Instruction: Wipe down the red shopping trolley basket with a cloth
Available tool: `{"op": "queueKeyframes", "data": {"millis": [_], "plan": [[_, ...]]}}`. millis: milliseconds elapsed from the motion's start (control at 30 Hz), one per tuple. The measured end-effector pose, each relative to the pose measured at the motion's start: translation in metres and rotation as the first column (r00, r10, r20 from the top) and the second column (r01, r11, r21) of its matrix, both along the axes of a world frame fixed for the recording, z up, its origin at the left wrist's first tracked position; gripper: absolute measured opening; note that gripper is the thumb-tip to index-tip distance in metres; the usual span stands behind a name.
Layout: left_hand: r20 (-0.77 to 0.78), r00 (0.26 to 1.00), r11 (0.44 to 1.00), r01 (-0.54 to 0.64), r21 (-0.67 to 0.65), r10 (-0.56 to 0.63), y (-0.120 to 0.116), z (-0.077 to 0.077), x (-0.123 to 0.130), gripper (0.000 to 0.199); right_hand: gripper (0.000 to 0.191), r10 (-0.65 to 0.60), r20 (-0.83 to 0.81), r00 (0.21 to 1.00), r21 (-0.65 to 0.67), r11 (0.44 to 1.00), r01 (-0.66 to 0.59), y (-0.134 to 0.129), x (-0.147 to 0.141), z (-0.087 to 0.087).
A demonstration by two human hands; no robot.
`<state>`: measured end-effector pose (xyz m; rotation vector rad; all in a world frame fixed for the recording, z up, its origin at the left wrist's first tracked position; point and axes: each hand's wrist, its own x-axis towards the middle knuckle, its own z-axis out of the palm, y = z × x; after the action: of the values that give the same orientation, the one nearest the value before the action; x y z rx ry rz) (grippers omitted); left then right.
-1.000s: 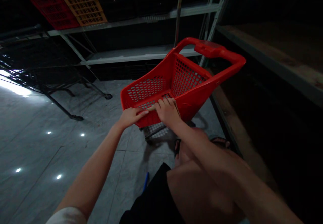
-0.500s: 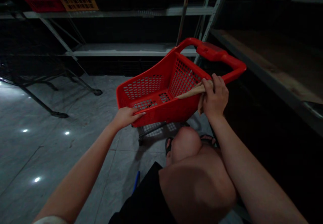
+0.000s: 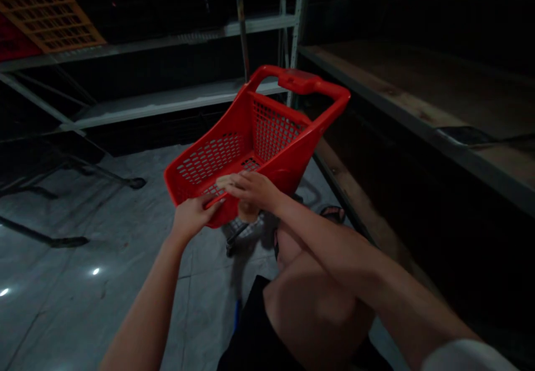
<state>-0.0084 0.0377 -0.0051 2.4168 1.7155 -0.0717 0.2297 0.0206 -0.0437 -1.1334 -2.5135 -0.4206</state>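
Observation:
A red plastic shopping cart stands in front of me, its handle at the upper right. My left hand grips the cart's near rim close to its front left corner, thumb outside and fingers over the edge. My right hand is closed on a tan cloth and presses it over the same rim, just right of my left hand. Part of the cloth hangs down the outer side of the cart, and part shows above the rim.
Metal shelving runs behind the cart, with a yellow crate at upper left. A wooden-edged shelf on the right bears a dark flat object. Black metal legs stand on the left floor. My bent knees are below.
My right hand has slid the cloth along the rim from the handle end toward my left hand. My left hand still holds the rim. The view has turned to the right.

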Motion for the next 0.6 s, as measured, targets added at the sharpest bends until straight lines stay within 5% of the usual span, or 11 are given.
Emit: {"op": "queueKeyframes", "data": {"millis": [133, 233, 300, 467, 533, 600], "plan": [[-0.067, 0.997, 1.0, 0.026, -0.017, -0.027, -0.004, 0.001, 0.001, 0.056, 0.038, 0.028, 0.131, 0.991, 0.089, 0.995, -0.04, 0.007, 0.05, 0.009], [-0.076, 0.997, 0.999, 0.027, -0.026, -0.029, -0.005, 0.004, 0.002, 0.053, 0.028, -0.182, 0.002, 0.983, 0.192, 0.965, 0.178, 0.011, 0.095, 0.005], [-0.074, 0.997, 1.0, 0.006, -0.029, -0.008, -0.006, 0.005, 0.004, 0.051, 0.022, -0.344, -0.146, 0.927, 0.243, 0.896, 0.371, 0.012, 0.118, 0.0], [-0.147, 0.989, 1.0, -0.004, 0.007, 0.005, -0.013, 0.003, 0.014, 0.054, 0.021, -0.545, -0.55, 0.633, 0.117, 0.7, 0.705, 0.013, 0.143, -0.004], [-0.187, 0.982, 0.999, 0.005, 0.045, 0.004, -0.018, 0.001, 0.02, 0.057, 0.025, -0.522, -0.695, 0.495, 0.04, 0.659, 0.751, 0.015, 0.145, -0.004], [-0.202, 0.979, 0.997, 0.001, 0.075, 0.014, -0.024, -0.001, 0.027, 0.057, 0.03, -0.445, -0.852, 0.277, -0.038, 0.579, 0.814, 0.021, 0.148, -0.007]]}}
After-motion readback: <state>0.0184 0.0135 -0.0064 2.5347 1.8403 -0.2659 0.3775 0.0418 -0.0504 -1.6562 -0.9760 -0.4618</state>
